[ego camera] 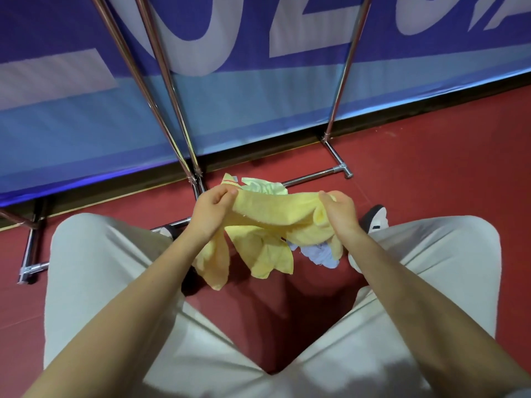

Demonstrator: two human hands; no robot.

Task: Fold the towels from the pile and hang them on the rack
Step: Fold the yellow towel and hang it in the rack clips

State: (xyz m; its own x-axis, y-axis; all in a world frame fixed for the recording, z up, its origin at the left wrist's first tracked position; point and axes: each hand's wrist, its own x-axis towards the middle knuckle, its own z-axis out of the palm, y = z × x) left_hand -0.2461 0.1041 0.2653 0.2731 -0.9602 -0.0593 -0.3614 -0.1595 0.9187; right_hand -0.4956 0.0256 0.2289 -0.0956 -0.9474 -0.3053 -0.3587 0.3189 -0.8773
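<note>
Two hands pinch yellow towel (270, 214) edge: left hand (211, 215), right hand (340, 212), stretching it to find corners, above pile (260, 186) beside rack (169, 81).

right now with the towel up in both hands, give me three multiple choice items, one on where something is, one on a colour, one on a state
1. Where does the rest of the pile lie?
A. on the red floor just beyond the hands
B. over a rack bar
C. on the person's lap

2. What colour is the held towel?
A. blue
B. yellow
C. red

3. How is the held towel now?
A. folded flat on the floor
B. hung on the rack
C. stretched between both hands, its ends drooping

Answers:
1. A, pale cloth shows on the floor past the knuckles, by the rack base.
2. B, it is pale yellow throughout.
3. C, the left hand and right hand each have a grip on its top edge.
</note>
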